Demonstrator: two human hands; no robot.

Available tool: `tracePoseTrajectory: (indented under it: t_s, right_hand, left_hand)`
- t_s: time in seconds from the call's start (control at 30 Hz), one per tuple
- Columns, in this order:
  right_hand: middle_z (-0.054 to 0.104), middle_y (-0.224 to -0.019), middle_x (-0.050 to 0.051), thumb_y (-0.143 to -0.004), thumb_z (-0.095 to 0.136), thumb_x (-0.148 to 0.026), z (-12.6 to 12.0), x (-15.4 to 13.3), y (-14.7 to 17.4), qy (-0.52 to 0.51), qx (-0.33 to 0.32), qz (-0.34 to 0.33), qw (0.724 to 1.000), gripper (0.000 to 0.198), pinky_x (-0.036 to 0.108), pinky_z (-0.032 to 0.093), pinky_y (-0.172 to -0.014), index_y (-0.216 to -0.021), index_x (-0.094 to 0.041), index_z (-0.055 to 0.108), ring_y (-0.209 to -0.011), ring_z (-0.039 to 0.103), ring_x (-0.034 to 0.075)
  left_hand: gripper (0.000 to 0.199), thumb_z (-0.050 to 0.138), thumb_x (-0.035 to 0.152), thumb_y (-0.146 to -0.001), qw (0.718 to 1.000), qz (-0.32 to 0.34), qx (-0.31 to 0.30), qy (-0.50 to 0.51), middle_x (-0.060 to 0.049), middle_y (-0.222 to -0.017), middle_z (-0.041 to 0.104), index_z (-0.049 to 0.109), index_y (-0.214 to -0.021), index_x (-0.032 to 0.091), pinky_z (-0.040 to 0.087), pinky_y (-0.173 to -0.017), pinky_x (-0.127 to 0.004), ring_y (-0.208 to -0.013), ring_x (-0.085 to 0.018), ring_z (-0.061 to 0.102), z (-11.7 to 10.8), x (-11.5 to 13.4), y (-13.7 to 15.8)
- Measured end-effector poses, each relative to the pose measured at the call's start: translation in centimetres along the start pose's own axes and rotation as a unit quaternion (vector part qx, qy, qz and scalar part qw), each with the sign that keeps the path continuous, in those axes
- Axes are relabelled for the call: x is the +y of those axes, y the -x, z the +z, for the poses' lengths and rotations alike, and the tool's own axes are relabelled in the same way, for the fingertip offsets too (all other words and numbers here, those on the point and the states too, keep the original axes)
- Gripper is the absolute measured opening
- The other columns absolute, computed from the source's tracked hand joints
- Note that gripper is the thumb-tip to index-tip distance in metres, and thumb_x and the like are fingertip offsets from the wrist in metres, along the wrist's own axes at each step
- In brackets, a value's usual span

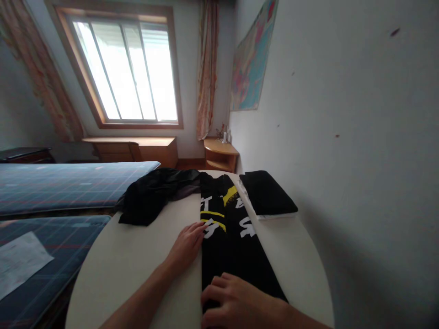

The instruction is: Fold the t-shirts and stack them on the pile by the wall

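Left grip [188,243]: fingers extended, nothing visibly clasped, tips at the garment's [236,256] left edge. Right grip [235,299]: fingers curled over its near end; whether cloth is pinched cannot be told. The garment lies lengthwise on the bench [303,269], between bundle [147,194] and stack [269,194]; uneven pulling could skew its folds.

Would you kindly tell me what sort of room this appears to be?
Probably a bedroom: two plaid mattresses lie at left, and beyond them is a window flanked by patterned curtains.
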State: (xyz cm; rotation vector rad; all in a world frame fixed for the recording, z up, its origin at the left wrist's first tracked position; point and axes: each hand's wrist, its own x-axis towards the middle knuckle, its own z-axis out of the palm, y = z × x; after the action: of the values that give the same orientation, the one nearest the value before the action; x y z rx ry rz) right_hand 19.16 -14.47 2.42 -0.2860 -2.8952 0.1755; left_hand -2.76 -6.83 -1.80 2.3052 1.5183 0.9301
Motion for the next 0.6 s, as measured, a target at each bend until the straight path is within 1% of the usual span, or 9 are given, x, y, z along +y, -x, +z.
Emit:
tracePoseTrajectory:
  t_s: [0.07,0.1,0.23,0.3,0.37,0.4,0.47,0.53,0.6]
  right_hand:
    - [0.067,-0.112,-0.004,-0.096,0.059,-0.045,1.2,0.1,0.2,0.027,0.007,-0.006,1.0,0.016,0.029,0.045,-0.075,-0.102,-0.031,0.064,-0.091,0.059,0.016]
    - [0.066,-0.112,-0.004,-0.096,0.059,-0.044,1.6,0.2,0.3,0.033,0.01,-0.014,0.999,0.016,0.029,0.045,-0.074,-0.103,-0.031,0.063,-0.089,0.058,0.016]
    - [0.065,-0.123,-0.004,-0.101,0.054,-0.034,2.8,0.1,0.8,0.031,0.026,-0.06,0.997,0.015,0.025,0.045,-0.073,-0.113,-0.028,0.058,-0.087,0.059,0.013]
    - [0.066,-0.122,-0.004,-0.103,0.05,-0.033,3.2,-0.2,1.3,0.005,0.03,-0.044,0.999,0.017,0.024,0.045,-0.073,-0.118,-0.026,0.055,-0.087,0.06,0.011]
    - [0.07,-0.11,-0.004,-0.104,0.048,-0.036,3.8,-0.5,2.0,-0.024,0.018,-0.013,0.999,0.019,0.023,0.045,-0.071,-0.117,-0.024,0.053,-0.083,0.062,0.01]
    - [0.071,-0.102,-0.004,-0.103,0.048,-0.038,4.3,-0.5,2.5,-0.03,0.007,-0.004,1.0,0.02,0.023,0.045,-0.067,-0.114,-0.023,0.054,-0.078,0.062,0.01]
    - [0.07,-0.087,-0.004,-0.102,0.05,-0.038,5.6,-0.4,3.4,-0.019,-0.02,0.002,1.0,0.017,0.024,0.042,-0.057,-0.102,-0.023,0.056,-0.067,0.059,0.01]
    - [0.067,-0.078,-0.005,-0.1,0.054,-0.035,6.8,-0.1,4.0,-0.013,-0.05,-0.001,0.999,0.018,0.023,0.037,-0.049,-0.087,-0.022,0.056,-0.058,0.055,0.01]
    - [0.065,-0.073,-0.006,-0.097,0.059,-0.028,7.2,0.1,4.2,-0.045,-0.084,0.012,0.995,0.021,0.021,0.035,-0.045,-0.077,-0.021,0.055,-0.052,0.053,0.008]
  left_hand:
    - [0.035,0.042,0.031,-0.1,0.999,-0.006,-0.009,-0.036,-0.004,-0.141,0.058,0.066,-0.126,0.029,0.039,-0.114,-0.047,-0.131,-0.025,0.052,0.2,0.2,0.2]
    - [0.034,0.044,0.032,-0.1,0.998,-0.012,-0.012,-0.053,-0.004,-0.143,0.056,0.067,-0.125,0.029,0.037,-0.115,-0.048,-0.133,-0.026,0.05,0.3,0.3,0.3]
    - [0.036,0.046,0.035,-0.099,0.995,-0.035,-0.024,-0.088,-0.004,-0.149,0.051,0.064,-0.13,0.03,0.035,-0.116,-0.048,-0.139,-0.027,0.043,0.2,0.2,0.5]
    - [0.037,0.045,0.036,-0.099,0.994,-0.043,-0.032,-0.096,-0.004,-0.149,0.05,0.063,-0.131,0.03,0.033,-0.117,-0.049,-0.141,-0.027,0.041,0.2,0.2,0.5]
    - [0.038,0.047,0.036,-0.099,0.993,-0.047,-0.037,-0.105,-0.005,-0.15,0.05,0.062,-0.133,0.029,0.032,-0.117,-0.05,-0.141,-0.027,0.04,0.2,0.3,0.5]
    - [0.038,0.047,0.036,-0.098,0.992,-0.049,-0.038,-0.109,-0.005,-0.15,0.049,0.061,-0.133,0.029,0.031,-0.118,-0.05,-0.142,-0.027,0.04,0.2,0.4,0.5]
    - [0.039,0.048,0.035,-0.098,0.991,-0.053,-0.039,-0.113,-0.006,-0.15,0.049,0.06,-0.133,0.027,0.03,-0.118,-0.05,-0.141,-0.027,0.04,0.1,0.7,0.4]
    - [0.038,0.049,0.034,-0.097,0.992,-0.058,-0.04,-0.109,-0.007,-0.15,0.05,0.062,-0.132,0.026,0.031,-0.118,-0.05,-0.141,-0.027,0.041,0.0,1.0,0.4]
    - [0.036,0.051,0.031,-0.095,0.992,-0.063,-0.04,-0.101,-0.008,-0.148,0.051,0.063,-0.129,0.025,0.032,-0.117,-0.05,-0.14,-0.028,0.043,-0.3,1.3,0.3]
